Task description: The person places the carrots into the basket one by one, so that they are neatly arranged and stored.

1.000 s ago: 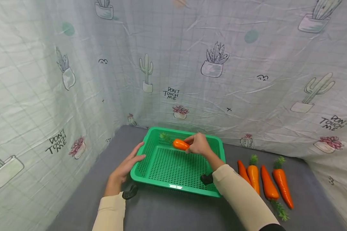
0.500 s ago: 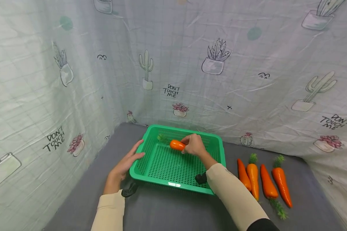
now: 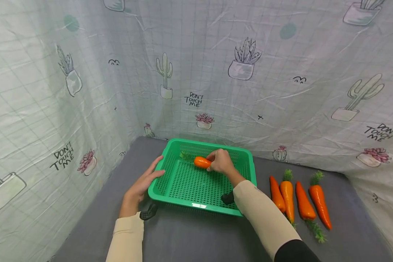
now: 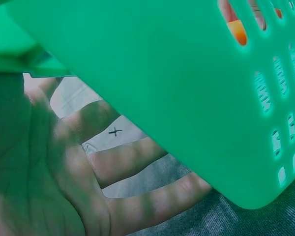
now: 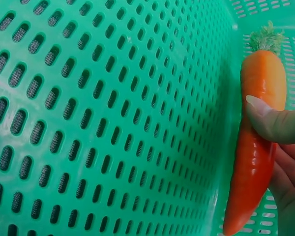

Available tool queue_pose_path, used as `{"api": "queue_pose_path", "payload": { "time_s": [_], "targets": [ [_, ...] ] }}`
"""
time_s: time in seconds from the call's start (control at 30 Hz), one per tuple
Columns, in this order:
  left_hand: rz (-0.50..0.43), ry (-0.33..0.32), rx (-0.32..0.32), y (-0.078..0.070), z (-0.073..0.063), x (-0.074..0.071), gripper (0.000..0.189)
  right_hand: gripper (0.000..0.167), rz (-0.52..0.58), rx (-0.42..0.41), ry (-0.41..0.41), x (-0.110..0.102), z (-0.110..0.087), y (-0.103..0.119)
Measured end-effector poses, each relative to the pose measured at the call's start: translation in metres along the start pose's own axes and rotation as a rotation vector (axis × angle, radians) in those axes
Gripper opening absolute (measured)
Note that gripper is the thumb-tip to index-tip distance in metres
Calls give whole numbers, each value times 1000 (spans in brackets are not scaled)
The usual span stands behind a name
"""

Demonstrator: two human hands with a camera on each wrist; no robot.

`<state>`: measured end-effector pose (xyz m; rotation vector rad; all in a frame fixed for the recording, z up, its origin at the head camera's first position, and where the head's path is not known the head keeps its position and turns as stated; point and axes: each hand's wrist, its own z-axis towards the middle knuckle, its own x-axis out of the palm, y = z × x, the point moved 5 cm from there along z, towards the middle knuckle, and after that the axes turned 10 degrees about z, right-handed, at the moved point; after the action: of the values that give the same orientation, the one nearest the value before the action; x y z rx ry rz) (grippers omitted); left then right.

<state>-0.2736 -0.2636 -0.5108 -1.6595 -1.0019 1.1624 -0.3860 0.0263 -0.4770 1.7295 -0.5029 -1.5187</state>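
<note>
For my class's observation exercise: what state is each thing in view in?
Basket: upright on the table.
Held carrot: inside the basket, leaves on.
Other four carrots: lying on the table, right of the basket.
Left hand: at the basket's left rim, fingers extended.
Right hand: gripping the held carrot.
Sheet: hanging, wrinkled.

A pale, creased sheet (image 3: pixel 209 65) printed with faint grid lines hangs behind and along the left of a grey woven cloth (image 3: pixel 190 236), its two sides meeting in a corner. Its back side bears a branching cactus (image 3: pixel 166 75) in a white pot, a spiky potted succulent (image 3: pixel 243 60), a pink rosette succulent (image 3: pixel 204 121) beneath the lettering "DON'T TOUCH ME" (image 3: pixel 194 99), a small black cross (image 3: pixel 260 117), a pale green dot (image 3: pixel 288 31) and, low down, a round ribbed cactus (image 3: pixel 280 154) topped with pink. Farther right stands a larger branching cactus (image 3: pixel 358 98).
</note>
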Motion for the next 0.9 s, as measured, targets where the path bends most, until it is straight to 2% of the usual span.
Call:
{"api": "queue_pose_path", "payload": {
  "time_s": [0.33,0.6,0.83,0.9],
  "targets": [
    [-16,12,-7,0,2,0,69,41,-81,-16,22,3,4,0],
    [-9,-1,-8,1,1,1,70,38,-84,-8,51,6,3,1],
    [-84,18,-25,2,4,3,70,39,-109,-25,39,4,0,2],
    [-78,14,-25,2,3,2,70,38,-120,-23,47,5,0,3]
  ]
}}
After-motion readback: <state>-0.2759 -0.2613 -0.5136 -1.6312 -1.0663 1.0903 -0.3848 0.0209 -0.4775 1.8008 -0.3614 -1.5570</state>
